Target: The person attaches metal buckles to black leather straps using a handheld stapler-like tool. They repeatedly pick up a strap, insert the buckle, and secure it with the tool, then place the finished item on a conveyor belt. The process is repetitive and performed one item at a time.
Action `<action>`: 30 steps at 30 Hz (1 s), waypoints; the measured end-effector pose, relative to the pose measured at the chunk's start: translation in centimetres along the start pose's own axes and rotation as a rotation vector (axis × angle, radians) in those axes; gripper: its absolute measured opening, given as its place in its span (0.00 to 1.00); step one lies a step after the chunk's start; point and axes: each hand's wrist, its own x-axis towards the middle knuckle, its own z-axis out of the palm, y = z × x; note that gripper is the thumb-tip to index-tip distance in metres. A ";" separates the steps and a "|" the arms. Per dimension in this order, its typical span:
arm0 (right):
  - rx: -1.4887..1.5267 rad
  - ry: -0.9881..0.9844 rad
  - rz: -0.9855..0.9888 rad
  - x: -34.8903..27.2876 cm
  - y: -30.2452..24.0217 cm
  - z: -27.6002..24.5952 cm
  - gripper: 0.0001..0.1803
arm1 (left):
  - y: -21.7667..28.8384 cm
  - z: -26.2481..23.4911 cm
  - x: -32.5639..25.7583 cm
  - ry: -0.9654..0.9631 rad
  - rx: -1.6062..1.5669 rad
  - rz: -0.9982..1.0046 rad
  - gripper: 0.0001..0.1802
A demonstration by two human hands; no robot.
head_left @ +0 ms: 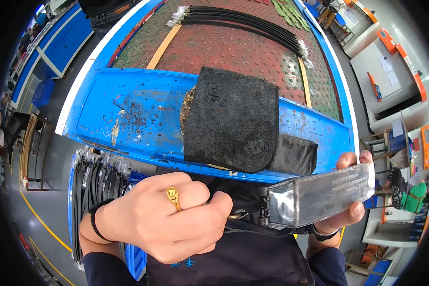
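Note:
My right hand (343, 217) grips a clear, rectangular plastic case (321, 196), with fingers over its top edge and the thumb below. The case has pale print on its face; what lies inside it I cannot make out. A dark strap (252, 211) with a small metal ring runs from the case's left end to my left hand (169, 217). That hand is closed, its thumb and forefinger pinched at the ring, and a gold-coloured finger ring is on it. Beyond both hands, a black cloth (233, 119) is draped over a round, worn pad (188, 109), mostly hidden.
The blue bench ledge (143, 105) is stained and scraped. Behind it, a studded red-green mat (224, 52) carries a bundle of black strips (243, 21) with wrapped ends. More black strips (93, 186) fill a blue bin at lower left. A smaller dark cloth (295, 155) lies at right.

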 end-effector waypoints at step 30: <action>-1.356 -0.476 -0.444 3.0 4.6 -1.6 0.12 | 1.9 -1.3 -5.7 0.256 0.217 -0.498 0.13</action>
